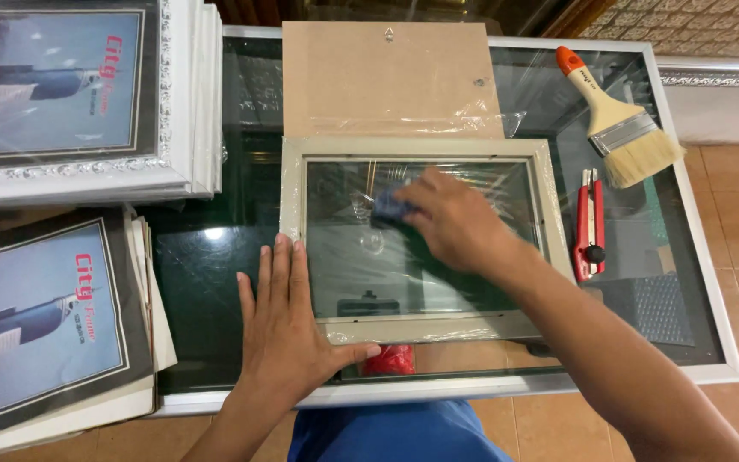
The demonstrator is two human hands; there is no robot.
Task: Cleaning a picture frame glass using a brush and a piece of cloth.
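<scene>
A picture frame (421, 244) lies flat on a glass table (686, 282), its long axis running left to right across the person's front, with its pane (344, 265) facing up; the right hand (455, 224) rests on the upper middle of the pane, fingers curled over a small blue thing (388, 205) (probably a cloth or pad, though motion blur leaves it unclear), so that hand is closed on it rather than spread; the left hand (288, 329) lies open and flat, palm down, holding nothing, its fingers over the frame's lower left corner and its thumb along the bottom rail. The pane stretches away from the right hand mostly to the left and toward the person, the near left part lying closest to the left hand; the right hand is the nearer one to the pane's centre. Just beyond the frame, touching or nearly touching its far rail, lies a brown backing board (391, 77); to the right, well apart from both hands, lie a red cutter (590, 224) and a wide paintbrush (626, 128); to the left sit a stack of framed prints (79, 94) and a pile of loose prints (44, 325).
</scene>
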